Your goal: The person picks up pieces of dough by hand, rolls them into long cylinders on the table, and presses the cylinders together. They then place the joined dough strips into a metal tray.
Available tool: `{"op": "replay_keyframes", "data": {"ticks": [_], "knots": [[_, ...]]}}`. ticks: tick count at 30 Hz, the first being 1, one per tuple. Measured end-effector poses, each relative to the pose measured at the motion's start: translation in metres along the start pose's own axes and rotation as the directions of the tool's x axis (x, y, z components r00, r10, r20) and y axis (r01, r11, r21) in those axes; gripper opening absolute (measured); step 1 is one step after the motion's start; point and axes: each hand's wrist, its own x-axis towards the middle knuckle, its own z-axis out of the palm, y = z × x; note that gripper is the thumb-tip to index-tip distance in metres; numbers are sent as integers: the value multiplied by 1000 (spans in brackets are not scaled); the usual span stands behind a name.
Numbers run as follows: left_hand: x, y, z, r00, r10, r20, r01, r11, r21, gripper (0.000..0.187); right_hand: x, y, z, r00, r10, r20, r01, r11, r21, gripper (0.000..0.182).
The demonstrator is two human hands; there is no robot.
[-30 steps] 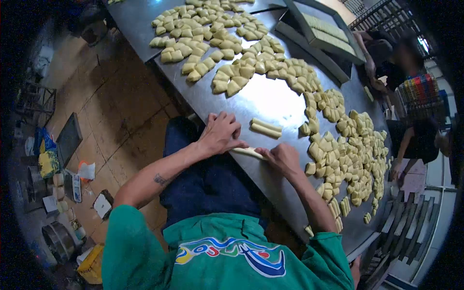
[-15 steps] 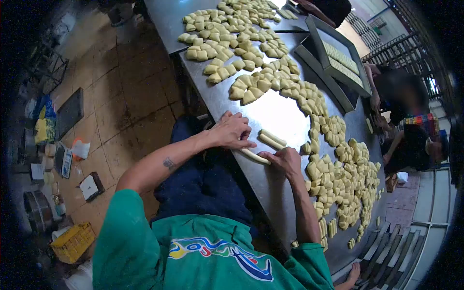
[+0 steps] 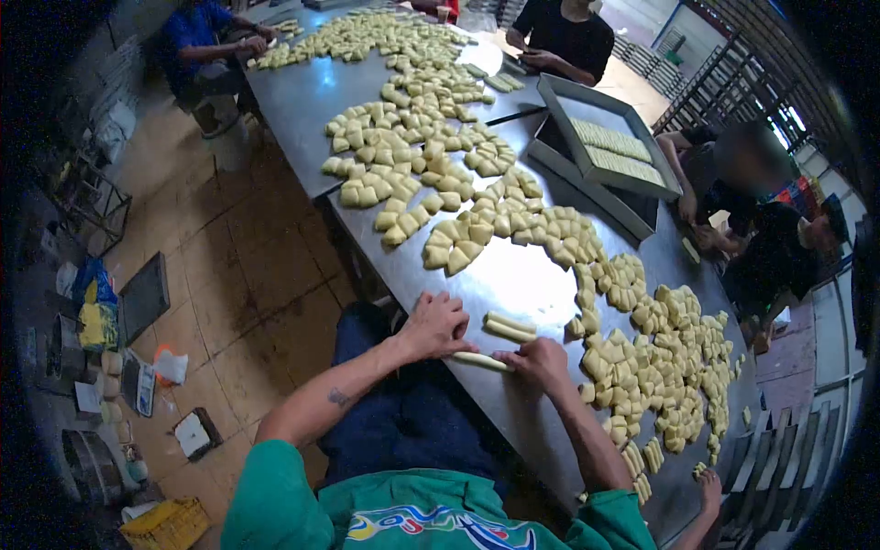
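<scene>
A thin dough roll (image 3: 478, 361) lies on the metal table (image 3: 500, 403) near its front edge. At its left end my left hand (image 3: 434, 326) rests with curled fingers, its thumb on the dough. My right hand (image 3: 541, 365) is closed at the other end, thumb and fingers against the roll. Just beyond the roll, two finished-looking dough strips (image 3: 510, 327) lie side by side. Many pale dough pieces (image 3: 458, 243) in clusters spread across the table behind and to the right of my hands.
Large metal trays (image 3: 609, 137) with rows of dough stand at the table's far side. Several people sit around the table, one in blue (image 3: 197, 41) at the far left. A bare hand or foot (image 3: 710, 495) shows at the lower right. A yellow crate (image 3: 165, 525) sits on the floor.
The view has tilted up, so the table and my hands appear lower and more people show. My hands remain at the two ends of the roll, which looks straighter.
</scene>
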Motion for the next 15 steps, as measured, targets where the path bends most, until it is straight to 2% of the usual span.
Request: {"op": "replay_keyframes", "data": {"ticks": [3,5,6,8,9,10,12,14,15], "knots": [[0,4,-3,1000,4,-27,-4,1000,6,45,0,4,0,1000,0,-25,1,1000,23,67],[-2,4,-5,1000,-6,1,6,1000,-16,44,-5,6,-3,994,105,17,-106,971,214,65],[-4,5,-5,1000,-7,-2,7,1000,-4,44,-8,10,2,995,95,11,-95,971,220,65],[-8,8,-2,997,-44,-63,42,999,-30,42,-11,16,13,997,44,-69,-34,990,140,64],[-8,11,-1,986,-104,-131,90,990,-106,38,-17,5,7,993,31,-111,-27,999,35,64],[-5,10,0,989,-98,-114,87,991,-102,38,-13,2,10,993,41,-107,-36,998,51,64],[-2,14,8,989,-96,-112,101,994,36,35,-14,4,23,972,-53,-230,15,986,-165,63],[4,16,11,990,-121,-79,127,988,86,32,-5,14,35,911,-175,-373,137,983,-126,64],[7,19,7,990,-127,-60,130,990,58,30,-7,13,24,925,-182,-333,167,983,-76,61]]}}
